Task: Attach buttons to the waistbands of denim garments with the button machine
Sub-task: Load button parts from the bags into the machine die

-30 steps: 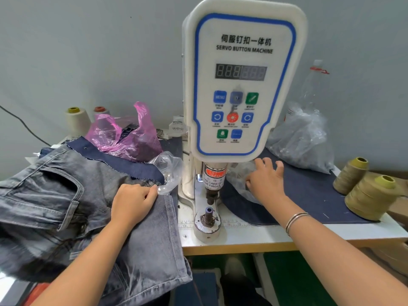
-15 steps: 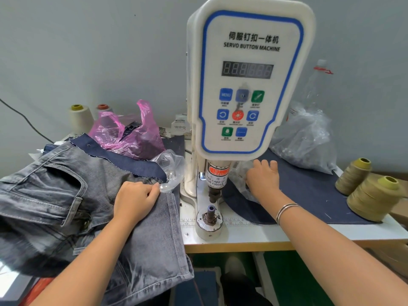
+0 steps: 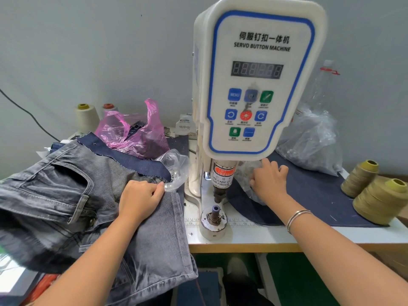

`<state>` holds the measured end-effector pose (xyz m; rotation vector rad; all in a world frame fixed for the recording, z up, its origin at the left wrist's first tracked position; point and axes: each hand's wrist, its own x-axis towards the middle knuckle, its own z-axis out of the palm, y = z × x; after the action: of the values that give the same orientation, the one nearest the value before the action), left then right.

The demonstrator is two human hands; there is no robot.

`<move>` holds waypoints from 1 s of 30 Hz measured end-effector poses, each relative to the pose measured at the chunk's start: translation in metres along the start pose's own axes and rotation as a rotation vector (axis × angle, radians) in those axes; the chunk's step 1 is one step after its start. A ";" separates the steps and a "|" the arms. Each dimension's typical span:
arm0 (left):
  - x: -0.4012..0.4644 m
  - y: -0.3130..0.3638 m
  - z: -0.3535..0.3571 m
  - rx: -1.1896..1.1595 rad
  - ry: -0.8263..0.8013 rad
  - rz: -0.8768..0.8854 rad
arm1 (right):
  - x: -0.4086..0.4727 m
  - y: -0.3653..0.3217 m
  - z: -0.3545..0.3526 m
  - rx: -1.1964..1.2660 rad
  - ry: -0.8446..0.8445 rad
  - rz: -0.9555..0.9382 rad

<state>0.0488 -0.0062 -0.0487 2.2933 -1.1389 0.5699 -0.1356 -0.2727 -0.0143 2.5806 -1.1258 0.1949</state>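
the servo button machine stands at the centre of the tabletop, its lower die bare, with no fabric under the punch. the grey denim garment lies at 9 o'clock of the die, draped off the tabletop edge; a metal button shows on its folded waistband, so one fastening on this pile looks done already. the left hand rests on the denim with fingers curled, pinching the cloth edge just beside a clear plastic bag. the right hand, at 2 o'clock of the die, reaches into another clear bag, presumably of buttons; its fingers are bent, and whether they hold a button cannot be told. judged stage: between pieces, with loading a button, placing the waistband and pressing all left to do.
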 end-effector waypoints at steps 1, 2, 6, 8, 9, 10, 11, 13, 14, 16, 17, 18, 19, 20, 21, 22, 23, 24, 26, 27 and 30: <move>0.000 0.000 0.000 0.002 0.002 0.000 | -0.002 0.002 -0.001 0.025 0.011 0.006; 0.000 -0.001 0.000 0.002 0.005 0.003 | -0.005 0.003 -0.003 0.042 0.015 0.009; -0.001 -0.002 0.000 -0.001 0.015 0.005 | -0.028 0.011 -0.016 0.261 0.131 0.029; -0.001 -0.002 0.000 0.005 0.014 0.003 | -0.046 0.013 -0.026 0.401 0.283 0.019; -0.001 -0.002 0.000 0.009 0.008 0.004 | -0.056 0.014 -0.032 0.490 0.317 0.036; -0.001 -0.001 0.000 0.012 0.005 0.004 | -0.066 0.012 -0.039 0.666 0.279 0.071; -0.001 -0.001 0.000 0.013 0.008 0.005 | -0.077 0.008 -0.047 0.936 0.144 0.131; 0.000 0.000 -0.001 0.008 0.006 -0.004 | -0.098 -0.007 -0.060 1.512 -0.301 0.246; -0.001 0.001 -0.002 0.000 0.002 -0.006 | -0.107 -0.016 -0.061 1.671 -0.497 0.283; -0.001 0.001 -0.002 -0.008 0.005 -0.004 | -0.119 -0.030 -0.057 1.846 -0.722 0.328; -0.001 0.001 -0.002 -0.011 0.002 -0.004 | -0.122 -0.035 -0.057 1.913 -0.774 0.353; -0.001 0.001 -0.001 -0.015 0.002 -0.005 | -0.122 -0.039 -0.057 1.977 -0.806 0.384; -0.002 0.000 -0.001 -0.017 0.009 -0.004 | -0.121 -0.042 -0.058 2.029 -0.822 0.413; -0.002 0.000 -0.001 -0.016 0.015 -0.004 | -0.120 -0.044 -0.058 2.064 -0.825 0.431; -0.001 0.000 0.000 -0.014 0.016 -0.002 | -0.119 -0.046 -0.058 2.077 -0.815 0.439; -0.001 -0.001 0.000 -0.014 0.014 0.001 | -0.118 -0.048 -0.058 2.078 -0.799 0.439; 0.000 -0.001 0.001 -0.013 0.013 0.004 | -0.117 -0.049 -0.057 2.082 -0.786 0.435; 0.000 -0.001 0.001 -0.010 0.015 0.005 | -0.117 -0.050 -0.057 2.099 -0.785 0.439; 0.000 -0.001 0.001 -0.006 0.016 0.003 | -0.116 -0.051 -0.059 2.157 -0.819 0.466; 0.000 -0.001 0.001 -0.008 0.017 0.002 | -0.116 -0.052 -0.060 2.195 -0.847 0.485; 0.000 0.000 0.000 -0.015 0.017 -0.003 | -0.115 -0.053 -0.062 2.302 -0.932 0.550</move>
<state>0.0483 -0.0062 -0.0485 2.2731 -1.1274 0.5764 -0.1749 -0.1386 0.0028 3.9645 -3.4314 0.8880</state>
